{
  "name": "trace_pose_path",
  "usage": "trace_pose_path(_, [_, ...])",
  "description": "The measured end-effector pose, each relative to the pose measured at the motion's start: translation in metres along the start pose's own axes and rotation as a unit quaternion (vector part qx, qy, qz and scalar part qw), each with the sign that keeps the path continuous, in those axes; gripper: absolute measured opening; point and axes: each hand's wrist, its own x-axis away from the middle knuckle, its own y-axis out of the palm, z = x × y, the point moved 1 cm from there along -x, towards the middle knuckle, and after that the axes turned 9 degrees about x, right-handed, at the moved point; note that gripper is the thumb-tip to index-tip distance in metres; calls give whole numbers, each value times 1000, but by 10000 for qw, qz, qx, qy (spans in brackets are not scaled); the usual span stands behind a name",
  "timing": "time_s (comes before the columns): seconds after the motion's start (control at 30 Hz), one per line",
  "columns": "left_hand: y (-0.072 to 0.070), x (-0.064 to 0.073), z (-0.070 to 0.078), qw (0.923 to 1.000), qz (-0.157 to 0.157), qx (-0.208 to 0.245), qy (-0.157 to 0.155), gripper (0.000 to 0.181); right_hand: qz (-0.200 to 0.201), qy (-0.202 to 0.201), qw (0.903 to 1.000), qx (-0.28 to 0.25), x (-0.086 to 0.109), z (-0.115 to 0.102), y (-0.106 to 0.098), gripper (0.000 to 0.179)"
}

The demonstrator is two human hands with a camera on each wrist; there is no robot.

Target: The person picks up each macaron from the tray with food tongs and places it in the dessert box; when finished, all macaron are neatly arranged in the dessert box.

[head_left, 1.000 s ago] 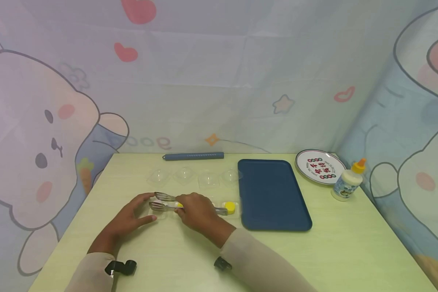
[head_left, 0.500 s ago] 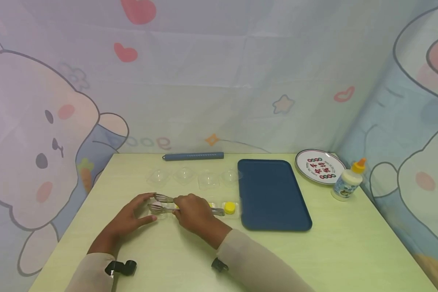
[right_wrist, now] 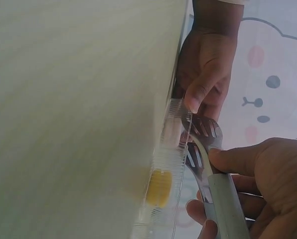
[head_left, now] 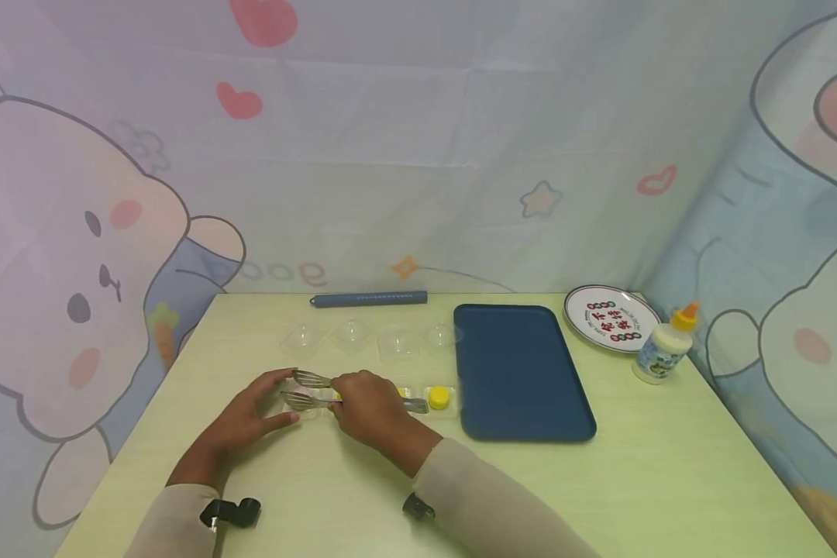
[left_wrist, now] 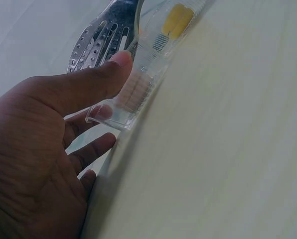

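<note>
Tongs (head_left: 314, 401) edge left, arms a touch wider, at the pink piece (left_wrist: 133, 92)!

The right hand (head_left: 373, 403) slips a shade leftward with them, thumb and fingers clamped around the handle, while the left hand (head_left: 247, 418) stays put, thumb and fingers holding the clear box (left_wrist: 121, 119) by its left end on the worktop (head_left: 363, 480). The pink piece sits in that end compartment, a yellow piece (right_wrist: 158, 188) next door. Over the last half second, hardly a twitch: the tips look lined up, apart rather than squeezing, though whether they touch the pink piece, I can't tell.
</note>
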Motion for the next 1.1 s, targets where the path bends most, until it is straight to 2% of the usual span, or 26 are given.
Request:
trace_pose_path(0.33, [0, 0, 0, 10000, -2, 60, 34, 80, 474, 96, 9973, -544, 13, 18, -1, 23])
trace_pose_path(0.6, [0, 0, 2, 9998, 12, 28, 182, 80, 705, 567, 9926, -809, 29, 40, -11, 35])
trace_pose_path(0.87, [0, -1, 0, 9999, -2, 41, 94, 82, 1055, 984, 9817, -1243, 47, 72, -19, 39])
trace_pose_path(1.1, [-1, 1, 0, 10000, 15, 31, 82, 81, 1281, 1372, 9705, -1514, 64, 111, -23, 40])
